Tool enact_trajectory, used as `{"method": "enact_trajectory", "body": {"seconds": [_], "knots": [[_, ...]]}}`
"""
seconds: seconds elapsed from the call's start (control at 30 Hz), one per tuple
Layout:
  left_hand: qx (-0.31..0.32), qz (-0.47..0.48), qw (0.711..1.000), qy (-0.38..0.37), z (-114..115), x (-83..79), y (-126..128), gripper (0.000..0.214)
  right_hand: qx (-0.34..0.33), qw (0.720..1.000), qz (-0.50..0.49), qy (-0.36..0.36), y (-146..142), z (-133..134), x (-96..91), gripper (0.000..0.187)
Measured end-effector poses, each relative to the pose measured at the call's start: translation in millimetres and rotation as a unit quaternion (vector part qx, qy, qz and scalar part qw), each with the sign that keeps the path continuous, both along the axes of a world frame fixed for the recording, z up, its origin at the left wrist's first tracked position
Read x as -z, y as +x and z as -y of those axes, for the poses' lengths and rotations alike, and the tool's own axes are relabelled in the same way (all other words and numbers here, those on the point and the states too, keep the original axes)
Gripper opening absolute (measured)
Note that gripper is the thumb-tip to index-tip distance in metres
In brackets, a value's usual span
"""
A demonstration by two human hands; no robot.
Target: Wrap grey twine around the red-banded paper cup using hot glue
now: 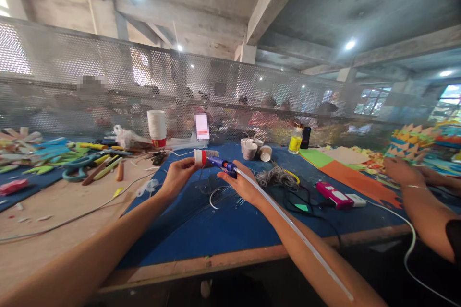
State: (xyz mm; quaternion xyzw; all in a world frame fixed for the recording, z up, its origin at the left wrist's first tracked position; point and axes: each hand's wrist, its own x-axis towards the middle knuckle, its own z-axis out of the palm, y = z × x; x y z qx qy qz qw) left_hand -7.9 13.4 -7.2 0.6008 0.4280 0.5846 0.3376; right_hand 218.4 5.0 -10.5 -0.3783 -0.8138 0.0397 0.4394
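My left hand (179, 173) pinches a small paper cup (199, 157) with a red band, held sideways above the blue mat. Grey cord seems to be wound round part of the cup. My right hand (242, 184) is closed around a blue hot glue gun (217, 162), its nozzle at the cup. A long clear glue stick (288, 223) runs from the gun's back along my right forearm. Beyond my hands stand several small cord-wrapped cups (249, 149), one lying tipped. Right of my hand lies a tangled bundle of grey cord (272, 177).
Stacked paper cups (156, 127), scissors (79, 165) and coloured scraps lie left. A yellow-labelled bottle (296, 139), a pink power bank (334, 195) with a cable and coloured sheets (345, 172) are right. A co-worker's hands (399, 172) work at far right. A perforated screen closes the back.
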Motion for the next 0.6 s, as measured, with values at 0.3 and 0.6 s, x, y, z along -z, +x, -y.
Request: {"method": "enact_trajectory", "body": {"seconds": [0.3, 0.6], "knots": [[-0.001, 0.005, 1.0, -0.003, 1.4, -1.8, 1.3, 0.039, -0.01, 1.0, -0.013, -0.017, -0.9, -1.6, 1.4, 0.037], [0.003, 0.008, 1.0, -0.004, 2.8, -2.9, 1.6, 0.037, -0.021, 0.999, -0.024, -0.044, -0.9, 0.6, -0.1, 0.035]]}}
